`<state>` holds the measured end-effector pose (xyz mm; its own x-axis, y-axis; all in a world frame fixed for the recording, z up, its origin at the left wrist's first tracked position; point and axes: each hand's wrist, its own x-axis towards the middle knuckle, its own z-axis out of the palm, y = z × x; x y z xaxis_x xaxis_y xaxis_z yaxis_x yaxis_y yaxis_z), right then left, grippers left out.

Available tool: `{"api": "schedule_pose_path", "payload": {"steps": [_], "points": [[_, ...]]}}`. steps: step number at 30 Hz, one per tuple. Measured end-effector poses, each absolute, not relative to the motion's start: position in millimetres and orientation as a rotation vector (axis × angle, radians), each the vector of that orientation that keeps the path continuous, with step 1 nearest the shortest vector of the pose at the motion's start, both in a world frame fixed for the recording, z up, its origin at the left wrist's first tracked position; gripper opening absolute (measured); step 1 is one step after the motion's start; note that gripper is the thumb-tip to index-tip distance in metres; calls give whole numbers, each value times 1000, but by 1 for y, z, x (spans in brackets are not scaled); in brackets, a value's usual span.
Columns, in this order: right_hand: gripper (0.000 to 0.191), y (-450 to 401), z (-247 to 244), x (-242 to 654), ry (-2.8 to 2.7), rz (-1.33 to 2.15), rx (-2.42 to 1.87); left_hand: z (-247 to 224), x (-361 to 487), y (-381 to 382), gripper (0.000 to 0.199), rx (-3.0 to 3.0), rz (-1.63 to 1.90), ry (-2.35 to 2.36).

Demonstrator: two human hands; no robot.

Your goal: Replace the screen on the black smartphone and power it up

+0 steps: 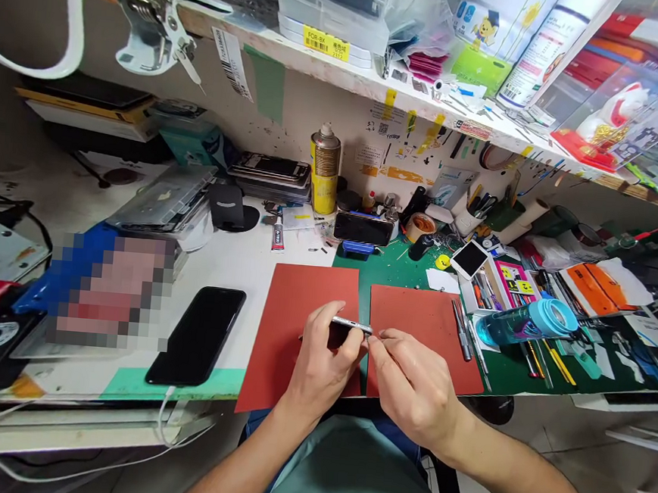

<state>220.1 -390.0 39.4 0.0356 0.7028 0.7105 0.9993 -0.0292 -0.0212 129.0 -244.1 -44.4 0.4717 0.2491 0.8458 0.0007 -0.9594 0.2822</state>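
Note:
My left hand (pixel 316 367) is closed around a smartphone (pixel 351 323), its fingers along the sides. The phone's thin silver bottom edge, with the port and small holes, points up and toward me. My right hand (pixel 416 390) is closed in a pinch at the phone's right corner. Whatever lies between those fingertips is too small and hidden to make out. Both hands are above two reddish-brown mats (pixel 302 297) at the front of the bench.
To the left lies a black phone (pixel 197 335), with a white cable (pixel 163 408) near it. On the right are pen-like tools (pixel 461 329), a blue bottle (pixel 528 323) and a white phone (pixel 470 258). A yellow spray can (pixel 324 170) stands behind, under a loaded shelf (pixel 343 69).

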Motion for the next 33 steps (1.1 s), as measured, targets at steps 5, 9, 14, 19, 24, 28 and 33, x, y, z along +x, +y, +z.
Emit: {"api": "schedule_pose_path", "payload": {"steps": [5,9,14,19,24,28,33], "points": [[43,-391,40,221,-1722,-692,-1789,-44,128,-245,44,2487,1472,212],[41,-393,36,220,-1734,-684,-1808,-45,128,-245,45,2489,1474,226],[32,-395,47,226,-1689,-535,-1919,-47,128,-246,48,2514,1460,215],[29,-396,66,241,-1615,-69,-2011,-44,126,-246,47,2512,1436,172],[27,-394,68,244,-1538,37,-1954,-40,123,-245,44,2499,1399,154],[19,-388,71,246,-1351,255,-1911,-37,118,-243,40,2480,1345,118],[16,-382,73,243,-1232,411,-1850,-28,109,-238,39,2436,1216,102]]}}
